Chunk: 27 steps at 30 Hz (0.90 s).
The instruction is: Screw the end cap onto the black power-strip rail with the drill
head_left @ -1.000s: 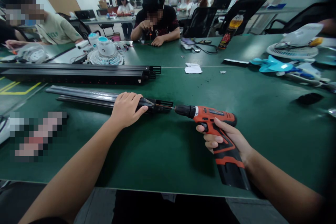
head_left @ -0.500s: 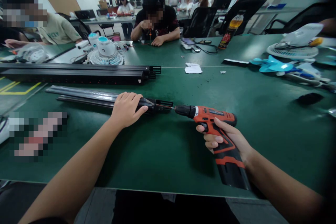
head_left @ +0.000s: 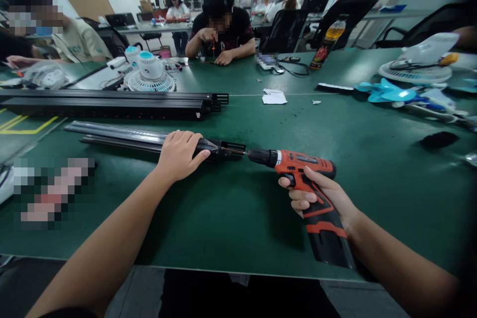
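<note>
A red and black cordless drill (head_left: pixel 303 161) is in my right hand (head_left: pixel 324 194), the fingers wrapped round its grip below the body. Its chuck points left, and the bit reaches the slotted end of a long black shiny bar-shaped housing (head_left: pixel 126 131). Whether the bit sits in a screw there I cannot make out. My left hand (head_left: pixel 181 156) lies over that housing near its right end, thumb toward the drill and fingers curled over the top, pressing it to the green table (head_left: pixel 223 223).
Behind the housing lie more long black bars (head_left: pixel 104 107). White fan parts (head_left: pixel 149 72) stand beyond them, and blue fan blades (head_left: pixel 387 92) lie at the right. A paper scrap (head_left: pixel 274 97) and a bottle (head_left: pixel 328 42) are further back. Across the table a person (head_left: pixel 221 25) holds a screwdriver.
My hands, the drill and the housing look the same as before. The person at the left has shifted slightly.
</note>
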Motion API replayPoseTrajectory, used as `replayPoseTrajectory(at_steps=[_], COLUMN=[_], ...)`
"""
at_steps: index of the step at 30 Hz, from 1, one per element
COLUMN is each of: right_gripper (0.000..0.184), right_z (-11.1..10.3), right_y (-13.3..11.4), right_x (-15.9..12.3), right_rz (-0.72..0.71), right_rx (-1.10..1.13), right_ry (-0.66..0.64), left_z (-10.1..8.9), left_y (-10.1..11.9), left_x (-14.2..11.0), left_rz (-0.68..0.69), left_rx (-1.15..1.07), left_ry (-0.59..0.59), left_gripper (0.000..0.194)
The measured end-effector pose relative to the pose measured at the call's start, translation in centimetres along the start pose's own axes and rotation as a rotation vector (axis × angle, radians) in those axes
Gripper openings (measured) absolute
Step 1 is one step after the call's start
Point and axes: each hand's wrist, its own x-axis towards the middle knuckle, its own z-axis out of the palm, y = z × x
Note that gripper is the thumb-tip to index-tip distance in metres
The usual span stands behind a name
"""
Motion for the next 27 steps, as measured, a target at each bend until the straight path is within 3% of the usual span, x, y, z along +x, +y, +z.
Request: replayPoseTrajectory(at_steps=[27], right_gripper=[0.038], right_z=[0.51], right_y=[-0.07], right_x=[-0.07], right_rz=[0.002], right_rx=[-0.044], right_ry=[0.037], left_z=[-0.03], left_y=[0.04], left_x=[0.04], left_rz=[0.003], left_rx=[0.014], left_ry=[-0.007], left_gripper=[0.055])
